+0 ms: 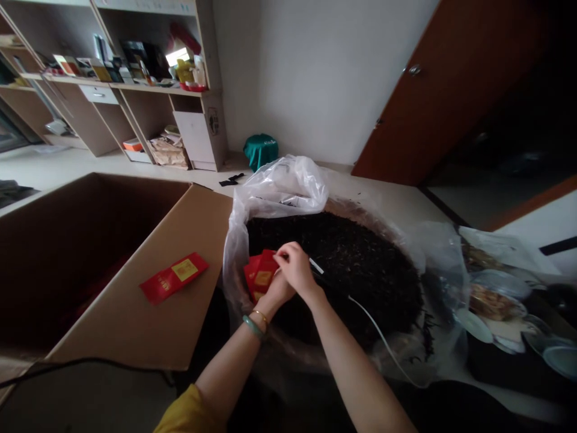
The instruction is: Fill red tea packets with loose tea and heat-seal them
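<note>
Both my hands meet over a big clear plastic bag (279, 186) filled with dark loose tea leaves (360, 258). My left hand (276, 290), with bracelets at the wrist, holds a small stack of red packets (258, 273) at the bag's left edge. My right hand (295, 267) lies over it, fingers pinched on the top of the red packets. A thin white cable (378, 334) runs past my right forearm across the bag.
A large open cardboard box (67, 240) stands to the left; one red packet (174, 278) lies on its flap. Bowls and dishes (496, 300) crowd the right. Shelves (135, 78), a green bag (260, 150) and a brown door (451, 90) are behind.
</note>
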`<state>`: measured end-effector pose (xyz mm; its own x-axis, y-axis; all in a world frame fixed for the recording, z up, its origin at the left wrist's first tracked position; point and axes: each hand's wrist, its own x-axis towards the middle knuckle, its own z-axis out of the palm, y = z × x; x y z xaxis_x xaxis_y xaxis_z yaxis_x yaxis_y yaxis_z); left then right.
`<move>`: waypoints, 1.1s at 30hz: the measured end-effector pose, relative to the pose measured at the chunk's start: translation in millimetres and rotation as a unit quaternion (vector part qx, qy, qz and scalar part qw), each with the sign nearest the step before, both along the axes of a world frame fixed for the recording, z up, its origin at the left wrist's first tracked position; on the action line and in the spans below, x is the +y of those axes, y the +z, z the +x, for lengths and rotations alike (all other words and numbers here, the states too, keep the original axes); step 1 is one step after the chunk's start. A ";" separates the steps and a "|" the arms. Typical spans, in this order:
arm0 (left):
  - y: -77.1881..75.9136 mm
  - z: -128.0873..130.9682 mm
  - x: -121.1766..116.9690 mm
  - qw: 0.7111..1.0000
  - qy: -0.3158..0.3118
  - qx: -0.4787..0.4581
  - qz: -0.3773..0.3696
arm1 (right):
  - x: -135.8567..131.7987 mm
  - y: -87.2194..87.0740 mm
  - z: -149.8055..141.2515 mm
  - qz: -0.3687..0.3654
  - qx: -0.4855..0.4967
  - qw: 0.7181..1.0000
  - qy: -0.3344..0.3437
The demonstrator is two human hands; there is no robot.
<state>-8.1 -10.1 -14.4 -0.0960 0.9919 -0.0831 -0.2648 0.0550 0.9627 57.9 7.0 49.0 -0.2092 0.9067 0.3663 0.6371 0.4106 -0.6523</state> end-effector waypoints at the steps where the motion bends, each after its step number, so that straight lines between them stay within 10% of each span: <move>1: 2.3 -0.9 0.4 1.000 -0.008 0.009 0.005 | -0.7 6.1 18.3 0.009 0.057 0.998 -0.028; 5: 12.6 -8.5 4.8 0.998 0.037 0.052 0.026 | -13.5 10.5 88.4 -0.056 0.213 0.969 -0.115; 9: 23.4 -17.2 7.7 0.995 -0.021 -0.099 -0.024 | -30.2 -14.9 117.9 -0.101 0.230 0.958 -0.139; 17: 22.4 -5.2 -0.1 0.977 -0.112 0.175 0.047 | -38.4 -47.3 95.7 0.073 0.045 0.983 -0.160; 23: 17.7 -6.8 5.0 0.978 -0.046 0.195 0.056 | -36.3 -34.1 96.0 0.074 -0.012 0.985 -0.158; 29: 10.4 -10.9 10.2 0.986 -0.034 0.158 0.031 | -52.5 -22.1 86.2 0.176 -0.058 0.983 0.001; 33: 14.6 -10.4 6.1 0.980 -0.042 0.183 0.059 | -49.6 -25.4 89.8 0.119 -0.102 0.986 -0.050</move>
<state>-18.5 -4.1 0.2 -0.0156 0.9982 0.0580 0.1000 -0.0561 0.9934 147.7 -42.6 23.5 -0.2145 0.8196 0.5313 0.7902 0.4653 -0.3988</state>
